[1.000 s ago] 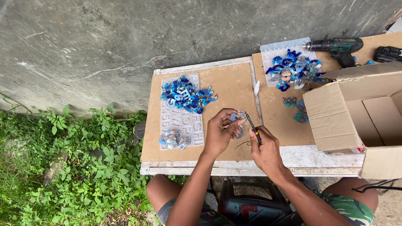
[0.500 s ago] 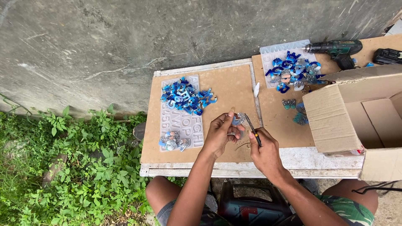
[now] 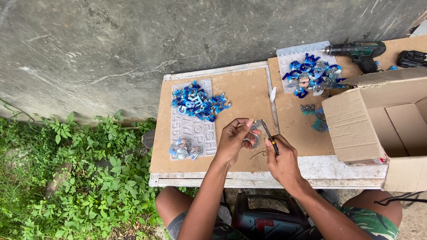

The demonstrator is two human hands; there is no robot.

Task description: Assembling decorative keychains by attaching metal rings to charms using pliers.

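item in hand: a small silvery glitter charm [image 3: 253,133], pinched in our left hand [image 3: 233,140] over the front of the surface [image 3: 249,95]; our right hand [image 3: 282,160] is clenched round slim dark pliers [image 3: 270,137] whose tip meets the charm. we judge the step to be fitting or bending a small wire ring at the charm's edge; the next move calls for a steady pinch and a fine twist. near by: a thin wire loop [image 3: 258,154] lying just under our hands, a pale letter mould [image 3: 193,129] heaped with blue pieces [image 3: 198,102], a second heap [image 3: 311,75], a cordless drill [image 3: 360,51]. obstruction: the open cardboard box [image 3: 378,120] crowds our right elbow room.
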